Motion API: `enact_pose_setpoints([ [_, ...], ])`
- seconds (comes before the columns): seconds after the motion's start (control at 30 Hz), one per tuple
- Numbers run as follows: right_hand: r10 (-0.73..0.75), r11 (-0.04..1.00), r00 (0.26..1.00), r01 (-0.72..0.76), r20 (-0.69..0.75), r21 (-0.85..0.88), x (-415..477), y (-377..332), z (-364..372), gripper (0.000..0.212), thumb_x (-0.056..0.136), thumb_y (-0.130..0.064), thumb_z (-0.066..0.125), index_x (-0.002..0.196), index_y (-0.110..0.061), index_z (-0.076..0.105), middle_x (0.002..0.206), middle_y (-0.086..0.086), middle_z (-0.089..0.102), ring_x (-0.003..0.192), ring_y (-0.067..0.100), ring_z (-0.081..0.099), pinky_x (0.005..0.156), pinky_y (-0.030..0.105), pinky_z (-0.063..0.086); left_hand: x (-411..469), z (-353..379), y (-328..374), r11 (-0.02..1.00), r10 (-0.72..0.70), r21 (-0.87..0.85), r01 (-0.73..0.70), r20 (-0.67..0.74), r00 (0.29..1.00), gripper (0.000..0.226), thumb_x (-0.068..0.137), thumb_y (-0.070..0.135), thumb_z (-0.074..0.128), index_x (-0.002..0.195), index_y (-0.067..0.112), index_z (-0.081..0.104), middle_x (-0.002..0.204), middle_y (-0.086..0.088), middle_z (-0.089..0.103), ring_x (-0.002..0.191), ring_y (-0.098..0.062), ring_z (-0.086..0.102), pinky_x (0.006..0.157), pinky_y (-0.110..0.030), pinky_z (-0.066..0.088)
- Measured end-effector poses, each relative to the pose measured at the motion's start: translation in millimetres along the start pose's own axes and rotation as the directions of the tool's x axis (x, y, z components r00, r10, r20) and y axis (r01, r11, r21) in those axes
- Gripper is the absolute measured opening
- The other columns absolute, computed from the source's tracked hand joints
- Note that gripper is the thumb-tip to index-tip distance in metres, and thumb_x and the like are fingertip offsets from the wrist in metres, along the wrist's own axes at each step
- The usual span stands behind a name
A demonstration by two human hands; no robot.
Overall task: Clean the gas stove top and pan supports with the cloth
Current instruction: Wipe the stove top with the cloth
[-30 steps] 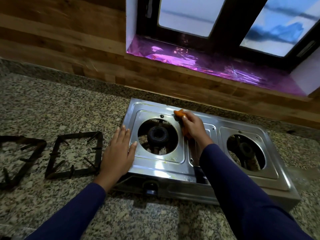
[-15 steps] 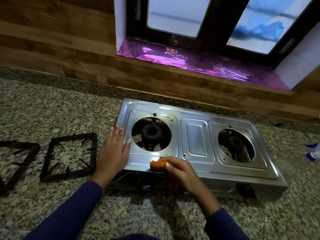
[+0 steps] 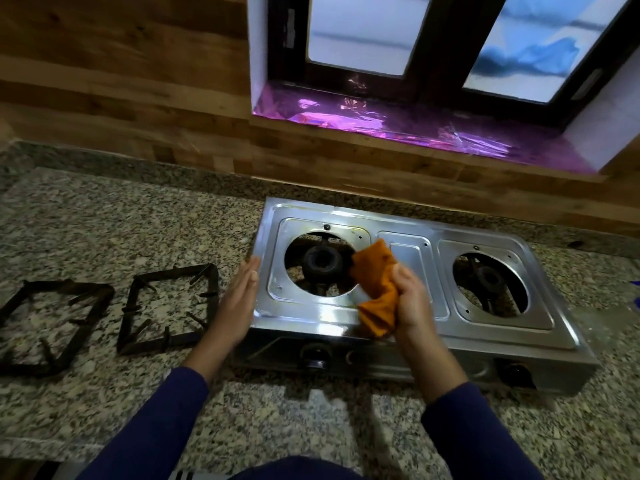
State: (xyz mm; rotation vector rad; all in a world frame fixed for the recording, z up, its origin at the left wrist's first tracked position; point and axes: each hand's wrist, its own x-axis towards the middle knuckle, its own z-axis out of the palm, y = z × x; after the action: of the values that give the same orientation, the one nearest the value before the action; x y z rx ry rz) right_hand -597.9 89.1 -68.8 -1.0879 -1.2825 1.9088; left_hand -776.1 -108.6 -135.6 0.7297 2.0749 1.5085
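While the orange cloth (image 3: 375, 292) hangs bunched in the right hand (image 3: 414, 306), I log it as lifted just clear of the gas stove (image 3: 408, 303), over the strip between the left burner opening (image 3: 322, 263) and the raised centre panel (image 3: 412, 271). Right fingers (image 3: 401, 277) are curled and pinching the cloth at its right side; 1 corner points up toward the back, the rest droops toward the front edge. Whether the lowest fold touches the steel, I cannot tell.

Left hand (image 3: 242, 299) stands on edge against the stove's left side, fingers straight and pressed together, holding nothing, apparently bracing the body.

Both pan supports are off the stove: 1 near support (image 3: 169, 306) on the counter (image 3: 104, 220) just left of the left hand, the other, far support (image 3: 48, 323), further left, partly cut by the frame.

Key relation: the stove's long axis runs left to right, and the unwiped right burner plate (image 3: 495, 285) lies to the right of the cloth, on the right hand's own side. The supports lie the opposite way, beyond the left hand.

Judgement: stove top partly done, some yellowish residue near the back left rim; supports not yet wiped. Next stroke probably means pressing the cloth flat again.
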Motion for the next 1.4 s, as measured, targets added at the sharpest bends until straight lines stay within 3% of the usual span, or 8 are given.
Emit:
enact_pose_setpoints([
  [0.17, -0.167, 0.905, 0.98, 0.108, -0.109, -0.411, 19.1, 8.8, -42.5, 0.023, 0.104, -0.032, 0.043, 0.103, -0.027, 0.065, 0.107, 0.012, 0.071, 0.091, 0.026, 0.068, 0.08, 0.045, 0.056, 1.3, 4.3, -1.4, 0.998, 0.011, 0.066, -0.01, -0.019, 1.0, 0.071, 0.091, 0.066, 0.018, 0.151, 0.03, 0.031, 0.159, 0.015, 0.021, 0.15, -0.006, 0.011, 0.123, -0.037, 0.013],
  [0.27, -0.363, 0.515, 0.929, 0.264, 0.072, -0.816, 8.5, 39.9, -32.1, 0.023, 0.103, -0.031, 0.045, 0.116, -0.03, 0.064, 0.117, 0.001, 0.068, 0.105, 0.021, 0.063, 0.087, 0.039, 0.051, 1.1, 4.1, -2.0, 0.998, 0.028, 0.05, -0.027, -0.013, 1.0, 0.085, 0.083, 0.08, 0.015, 0.151, 0.031, 0.029, 0.158, 0.019, 0.02, 0.15, -0.004, 0.01, 0.119, -0.028, 0.01],
  [0.4, -0.5, 0.368, 0.852, 0.37, 0.153, -0.853, -9.0, 61.3, 19.7, 0.025, 0.101, -0.021, 0.047, 0.121, -0.02, 0.062, 0.12, 0.002, 0.064, 0.112, 0.023, 0.055, 0.092, 0.035, 0.044, 2.1, 2.9, -2.3, 1.0, 0.027, -0.007, -0.027, 0.001, 1.0, 0.095, 0.073, 0.094, 0.012, 0.148, 0.038, 0.029, 0.16, 0.016, 0.019, 0.15, -0.004, 0.009, 0.122, -0.033, 0.01],
  [0.6, -0.284, 0.234, 0.949, 0.205, 0.135, -0.95, -20.7, 82.3, 109.3, 0.052, 0.103, -0.034, 0.033, 0.14, 0.0, 0.041, 0.15, 0.022, 0.041, 0.143, 0.035, 0.029, 0.122, 0.044, 0.014, 3.9, -12.1, -2.0, 0.953, -0.101, -0.28, 0.114, 0.063, 0.993, 0.09, 0.066, 0.098, 0.025, 0.141, 0.05, 0.04, 0.157, 0.013, 0.032, 0.145, -0.01, 0.03, 0.121, -0.048, 0.022],
  [1.0, -0.038, 0.474, 0.959, 0.264, 0.28, -0.84, -44.4, 84.1, 137.9, 0.062, 0.106, -0.035, 0.024, 0.157, -0.004, 0.006, 0.165, 0.017, -0.005, 0.152, 0.029, -0.013, 0.122, 0.039, -0.011, 6.1, -4.6, 48.0, 0.996, 0.081, -0.05, -0.076, 0.091, 0.993, 0.096, 0.067, 0.097, 0.008, 0.137, 0.042, 0.046, 0.149, 0.019, 0.035, 0.119, 0.034, 0.025, 0.094, 0.007, 0.018],
  [1.13, 0.018, 0.752, 0.905, 0.267, 0.424, -0.603, -30.3, 75.9, 141.2, 0.055, 0.099, -0.033, 0.03, 0.147, -0.01, 0.042, 0.155, 0.017, 0.036, 0.148, 0.026, 0.027, 0.123, 0.042, 0.015, 8.0, -0.6, 39.8, 0.994, 0.085, -0.071, -0.078, 0.097, 0.992, 0.085, 0.078, 0.09, 0.015, 0.135, 0.04, 0.054, 0.146, 0.007, 0.05, 0.133, -0.001, 0.045, 0.114, -0.028, 0.034],
  [1.23, -0.083, 0.925, 0.965, 0.167, 0.247, -0.342, -13.1, 59.2, 109.4, 0.034, 0.094, -0.024, 0.043, 0.111, -0.011, 0.069, 0.108, 0.012, 0.072, 0.105, 0.025, 0.066, 0.097, 0.048, 0.051, 6.4, 1.6, 36.6, 0.995, 0.099, 0.016, -0.1, 0.061, 0.993, 0.07, 0.088, 0.078, 0.023, 0.136, 0.036, 0.053, 0.144, 0.005, 0.053, 0.132, -0.011, 0.048, 0.111, -0.036, 0.04],
  [1.4, -0.405, 0.756, 0.9, 0.43, 0.164, -0.494, 5.3, 57.4, 53.6, 0.023, 0.1, -0.009, 0.047, 0.112, -0.015, 0.066, 0.106, -0.003, 0.069, 0.103, 0.005, 0.063, 0.088, 0.021, 0.049, 2.1, 24.5, 27.7, 0.662, 0.22, 0.709, -0.244, 0.127, 0.967, 0.056, 0.104, 0.045, 0.034, 0.153, 0.018, 0.031, 0.161, 0.0, 0.026, 0.149, -0.014, 0.02, 0.122, -0.038, 0.017],
])
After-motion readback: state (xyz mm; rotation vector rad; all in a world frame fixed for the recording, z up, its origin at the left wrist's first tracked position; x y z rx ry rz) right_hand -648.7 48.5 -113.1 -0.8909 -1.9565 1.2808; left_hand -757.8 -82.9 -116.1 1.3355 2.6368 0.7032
